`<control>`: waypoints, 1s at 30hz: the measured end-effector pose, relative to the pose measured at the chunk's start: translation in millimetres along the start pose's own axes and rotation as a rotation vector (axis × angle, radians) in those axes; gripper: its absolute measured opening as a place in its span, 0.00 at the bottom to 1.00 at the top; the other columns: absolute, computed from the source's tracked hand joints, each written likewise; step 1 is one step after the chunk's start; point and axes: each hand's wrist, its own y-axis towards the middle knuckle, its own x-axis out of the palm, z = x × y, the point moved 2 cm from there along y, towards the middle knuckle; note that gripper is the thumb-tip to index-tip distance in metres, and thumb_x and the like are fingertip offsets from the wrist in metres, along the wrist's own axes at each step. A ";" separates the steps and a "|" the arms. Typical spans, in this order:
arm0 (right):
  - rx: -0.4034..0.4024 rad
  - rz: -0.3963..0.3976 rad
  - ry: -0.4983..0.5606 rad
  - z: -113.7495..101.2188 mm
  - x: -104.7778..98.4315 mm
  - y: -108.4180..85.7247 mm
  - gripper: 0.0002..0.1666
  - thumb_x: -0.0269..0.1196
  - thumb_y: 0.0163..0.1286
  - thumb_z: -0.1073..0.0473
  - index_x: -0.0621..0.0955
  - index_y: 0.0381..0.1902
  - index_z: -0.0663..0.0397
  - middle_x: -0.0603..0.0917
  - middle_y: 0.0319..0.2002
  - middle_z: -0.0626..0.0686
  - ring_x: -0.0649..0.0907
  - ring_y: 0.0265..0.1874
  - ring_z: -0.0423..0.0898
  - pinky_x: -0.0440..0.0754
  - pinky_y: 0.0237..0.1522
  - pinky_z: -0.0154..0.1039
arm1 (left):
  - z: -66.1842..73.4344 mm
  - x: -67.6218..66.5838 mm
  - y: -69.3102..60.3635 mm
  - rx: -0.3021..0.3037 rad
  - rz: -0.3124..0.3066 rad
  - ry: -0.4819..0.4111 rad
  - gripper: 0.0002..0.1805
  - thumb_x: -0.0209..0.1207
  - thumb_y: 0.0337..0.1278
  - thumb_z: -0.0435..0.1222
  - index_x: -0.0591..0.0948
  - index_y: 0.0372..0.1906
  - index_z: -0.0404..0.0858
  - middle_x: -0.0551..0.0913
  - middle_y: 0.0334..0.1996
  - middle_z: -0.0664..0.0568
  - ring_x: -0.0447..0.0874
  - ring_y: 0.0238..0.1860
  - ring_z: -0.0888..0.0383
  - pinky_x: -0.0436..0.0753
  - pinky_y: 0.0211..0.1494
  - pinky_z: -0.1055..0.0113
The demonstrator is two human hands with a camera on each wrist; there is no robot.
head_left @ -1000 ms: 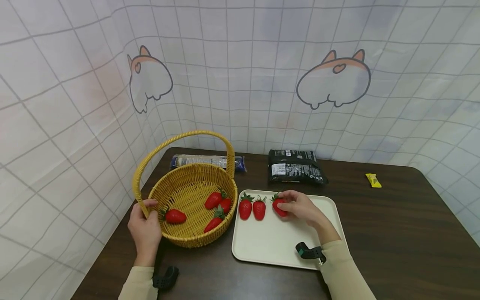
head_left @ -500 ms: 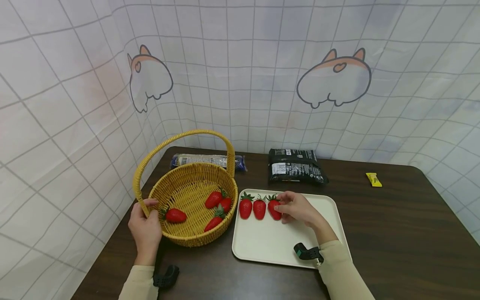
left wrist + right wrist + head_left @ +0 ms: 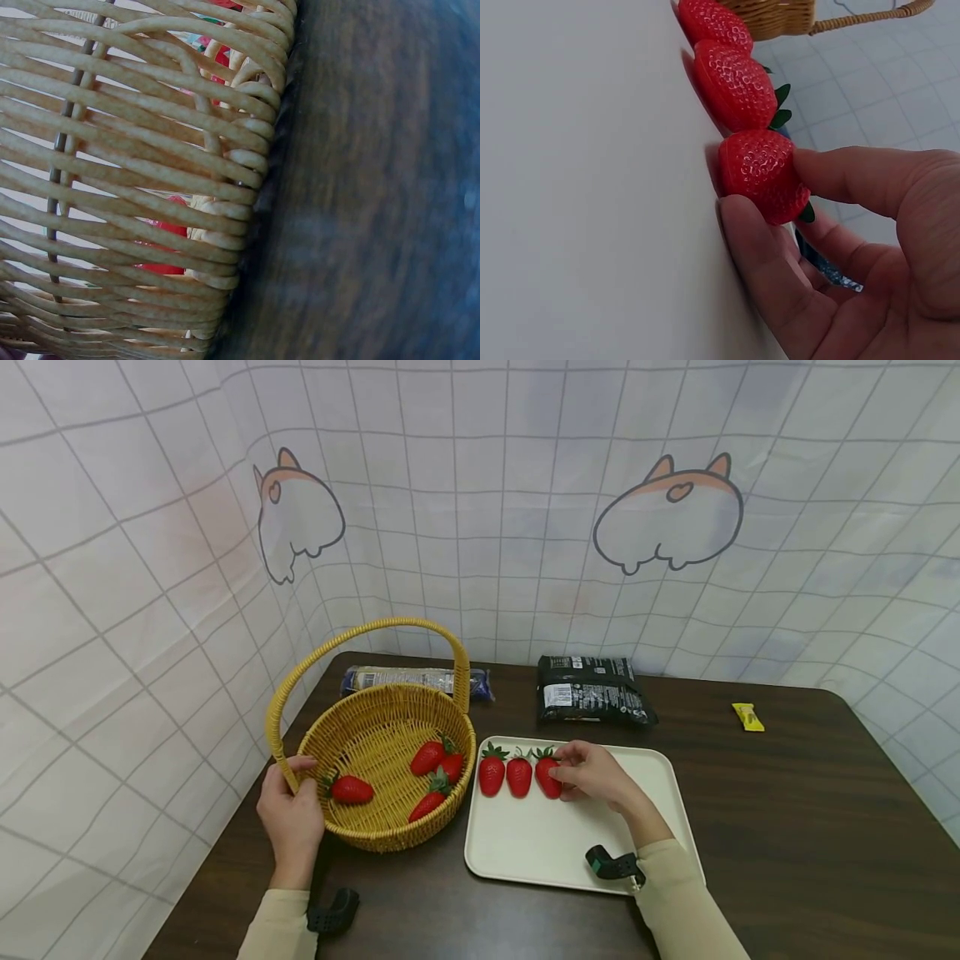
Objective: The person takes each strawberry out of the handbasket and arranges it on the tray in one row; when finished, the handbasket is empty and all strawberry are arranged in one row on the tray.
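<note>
My left hand (image 3: 292,817) grips the yellow wicker basket (image 3: 386,842) at its left side, where the tall handle (image 3: 345,643) meets the rim. Inside the basket lie several red strawberries (image 3: 351,790) with green leaves. To its right, two strawberries (image 3: 518,777) lie side by side on a cream tray (image 3: 540,852), leaves pointing away from me. My right hand (image 3: 596,777) holds a third strawberry (image 3: 759,174) at the right end of that row, thumb and a finger on it. In the right wrist view it rests on the tray, touching its neighbour or nearly so.
Behind the tray lies a black plastic packet (image 3: 596,692). A long clear-and-blue package (image 3: 405,680) lies behind the basket. A small yellow wrapped piece (image 3: 747,717) sits far right on the dark wooden table (image 3: 795,827). A white grid-patterned cloth (image 3: 510,527) hangs behind.
My right hand has slid its strawberry left, up beside the other two, and straightened it into line with them. My left hand stays on the basket.
</note>
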 end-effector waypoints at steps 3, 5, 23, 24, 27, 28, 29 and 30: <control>0.003 0.008 0.005 -0.3 1.0 0.4 0.20 0.65 0.62 0.66 0.75 0.51 0.65 0.78 0.40 0.60 0.83 0.30 0.49 0.85 0.31 0.42 | -0.1 -0.3 -0.4 -0.003 -0.003 -0.002 0.14 0.51 0.50 0.17 0.83 0.36 0.31 0.81 0.37 0.45 0.74 0.40 0.59 0.65 0.45 0.72; -0.014 0.010 0.000 -0.9 1.1 0.1 0.21 0.65 0.61 0.66 0.75 0.52 0.65 0.78 0.42 0.60 0.83 0.32 0.49 0.85 0.32 0.42 | -0.1 -0.4 -0.5 -0.006 -0.005 -0.003 0.14 0.50 0.50 0.17 0.83 0.36 0.31 0.81 0.37 0.45 0.74 0.40 0.59 0.65 0.45 0.72; -0.099 -0.087 0.038 -3.0 2.9 -3.4 0.27 0.65 0.60 0.71 0.70 0.57 0.71 0.74 0.49 0.68 0.83 0.35 0.51 0.85 0.35 0.47 | -1.2 -0.3 -0.6 0.008 -0.016 -0.034 0.15 0.50 0.50 0.17 0.83 0.38 0.30 0.81 0.38 0.44 0.73 0.40 0.64 0.66 0.42 0.71; -0.095 -0.086 0.036 -3.1 3.2 -3.6 0.27 0.65 0.60 0.71 0.70 0.57 0.71 0.74 0.49 0.68 0.83 0.35 0.51 0.85 0.35 0.47 | -1.2 -0.3 -0.7 0.005 -0.015 -0.034 0.15 0.50 0.50 0.17 0.83 0.38 0.30 0.81 0.39 0.44 0.73 0.40 0.64 0.66 0.42 0.72; -0.085 -0.087 0.029 -8.9 3.4 -7.9 0.27 0.63 0.61 0.72 0.69 0.57 0.73 0.73 0.48 0.70 0.83 0.34 0.52 0.85 0.36 0.49 | -0.7 -0.3 -0.7 -0.002 -0.016 -0.035 0.15 0.50 0.50 0.17 0.83 0.38 0.30 0.82 0.39 0.45 0.74 0.40 0.63 0.66 0.42 0.71; -0.081 -0.091 0.032 -13.3 3.2 -11.5 0.27 0.63 0.61 0.72 0.69 0.57 0.73 0.73 0.48 0.70 0.83 0.34 0.52 0.85 0.37 0.50 | -0.5 -0.3 -0.7 -0.004 -0.017 -0.035 0.15 0.50 0.50 0.17 0.83 0.38 0.30 0.82 0.39 0.45 0.74 0.41 0.63 0.66 0.42 0.71; -0.075 -0.090 0.035 -13.0 2.9 -11.4 0.27 0.63 0.61 0.72 0.69 0.57 0.73 0.73 0.47 0.69 0.83 0.33 0.52 0.85 0.37 0.50 | -0.2 -0.3 -0.7 -0.004 -0.017 -0.033 0.15 0.50 0.50 0.17 0.83 0.38 0.30 0.82 0.39 0.45 0.74 0.41 0.63 0.66 0.42 0.71; -0.067 -0.089 0.035 -12.8 2.6 -11.4 0.26 0.63 0.61 0.72 0.69 0.56 0.72 0.73 0.46 0.68 0.83 0.33 0.52 0.85 0.37 0.50 | 0.0 -0.3 -0.7 -0.005 -0.017 -0.031 0.15 0.50 0.51 0.17 0.83 0.38 0.30 0.81 0.39 0.45 0.74 0.41 0.63 0.66 0.42 0.71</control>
